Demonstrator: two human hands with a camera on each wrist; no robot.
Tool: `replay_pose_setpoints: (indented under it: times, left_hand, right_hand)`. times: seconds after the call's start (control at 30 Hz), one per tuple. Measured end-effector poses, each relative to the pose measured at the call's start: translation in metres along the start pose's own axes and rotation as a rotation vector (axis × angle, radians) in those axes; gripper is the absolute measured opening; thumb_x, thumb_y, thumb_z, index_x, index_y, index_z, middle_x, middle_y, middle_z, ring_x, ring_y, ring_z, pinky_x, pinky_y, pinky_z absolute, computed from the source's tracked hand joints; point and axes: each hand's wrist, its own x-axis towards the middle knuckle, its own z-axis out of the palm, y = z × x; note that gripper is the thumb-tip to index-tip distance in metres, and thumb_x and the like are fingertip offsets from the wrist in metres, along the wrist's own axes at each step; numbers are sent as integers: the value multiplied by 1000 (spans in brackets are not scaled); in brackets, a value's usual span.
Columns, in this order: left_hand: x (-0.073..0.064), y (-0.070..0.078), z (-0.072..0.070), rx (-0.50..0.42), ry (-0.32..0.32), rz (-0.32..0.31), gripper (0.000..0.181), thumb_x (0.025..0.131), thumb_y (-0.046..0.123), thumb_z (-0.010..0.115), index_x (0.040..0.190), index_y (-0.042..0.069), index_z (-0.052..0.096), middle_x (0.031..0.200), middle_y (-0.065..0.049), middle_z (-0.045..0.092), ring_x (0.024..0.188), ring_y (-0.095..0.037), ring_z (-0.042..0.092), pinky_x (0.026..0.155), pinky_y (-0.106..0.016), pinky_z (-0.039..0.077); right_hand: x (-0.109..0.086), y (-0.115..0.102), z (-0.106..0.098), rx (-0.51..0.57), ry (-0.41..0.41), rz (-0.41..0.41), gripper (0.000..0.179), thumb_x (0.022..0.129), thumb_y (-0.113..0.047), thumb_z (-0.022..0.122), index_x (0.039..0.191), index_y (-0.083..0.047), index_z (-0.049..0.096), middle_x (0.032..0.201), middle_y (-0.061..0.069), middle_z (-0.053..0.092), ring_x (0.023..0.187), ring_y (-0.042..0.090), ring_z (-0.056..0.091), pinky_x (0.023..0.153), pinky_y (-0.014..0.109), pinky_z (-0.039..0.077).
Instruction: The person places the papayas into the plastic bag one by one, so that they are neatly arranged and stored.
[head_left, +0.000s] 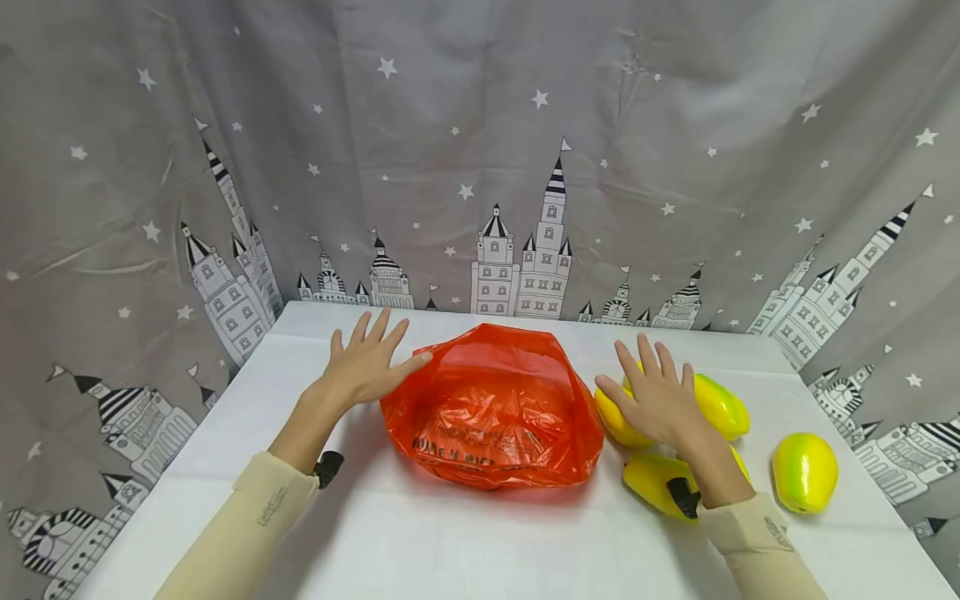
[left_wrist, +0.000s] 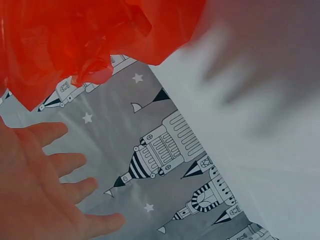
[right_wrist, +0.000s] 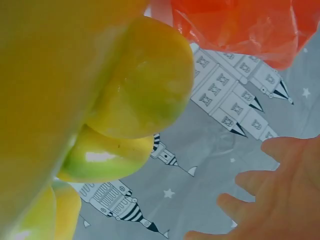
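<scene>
A red plastic bag (head_left: 495,417) with dark printing lies on the white table, its mouth spread wide. My left hand (head_left: 366,363) is at the bag's left side with fingers spread; its thumb overlaps the bag's edge in the head view, and I cannot tell if they touch. In the left wrist view that hand (left_wrist: 40,185) holds nothing. To the right of the bag, my right hand (head_left: 654,398) hovers over several yellow-green fruits that look like mangoes (head_left: 722,408), partly hiding them. Its fingers are spread too, seen empty in the right wrist view.
One more mango-like fruit (head_left: 805,472) lies apart at the right of the table (head_left: 480,550). A grey curtain (head_left: 420,125) printed with castles and stars hangs behind the table and along both sides.
</scene>
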Motion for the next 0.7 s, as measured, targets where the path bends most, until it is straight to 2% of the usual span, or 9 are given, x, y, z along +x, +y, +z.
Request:
replay_pose_setpoints:
  times: [0.2, 0.33, 0.43, 0.53, 0.63, 0.7]
  left_hand:
    - [-12, -3, 1, -12, 50, 36, 89, 94, 72, 36, 156, 9, 28, 161, -21, 11, 147, -44, -1, 108, -70, -4]
    - [-17, -5, 2, -40, 98, 64, 87, 95, 69, 38, 155, 7, 28, 160, -22, 18, 146, -44, 8, 109, -70, 3]
    - [-22, -6, 4, -91, 116, 85, 89, 95, 69, 40, 156, 6, 25, 158, -20, 25, 144, -43, 20, 110, -67, 12]
    - [-29, -8, 7, -166, 106, 83, 91, 93, 70, 42, 157, 8, 22, 157, -18, 29, 141, -41, 30, 109, -65, 23]
    - [-36, -8, 11, -233, 110, 73, 89, 93, 68, 46, 156, 8, 25, 149, -18, 42, 126, -39, 49, 99, -61, 40]
    - [-39, -8, 14, -263, 129, 75, 85, 95, 64, 49, 154, 6, 29, 137, -18, 52, 108, -33, 58, 88, -53, 49]
  right_hand:
    - [-16, -1, 0, 0, 4, -28, 85, 97, -70, 28, 159, -13, 15, 162, 21, 1, 145, 48, -1, 105, 74, -4]
    - [-26, -1, -4, -4, 18, -48, 83, 98, -67, 30, 159, -12, 17, 162, 21, 3, 144, 49, 4, 106, 74, 0]
    - [-33, -1, -6, -7, 25, -65, 81, 99, -64, 32, 158, -11, 18, 162, 22, 5, 144, 49, 5, 107, 73, 1]
    - [-41, -1, -7, 1, 24, -82, 80, 100, -63, 34, 158, -10, 18, 162, 22, 6, 144, 49, 6, 108, 71, 1]
    - [-50, 0, -5, 13, 24, -98, 78, 100, -60, 36, 159, -11, 18, 162, 21, 7, 144, 48, 7, 108, 71, 4]
    - [-56, 2, -3, 20, 23, -109, 77, 101, -58, 38, 159, -11, 18, 162, 20, 8, 144, 47, 8, 109, 71, 5]
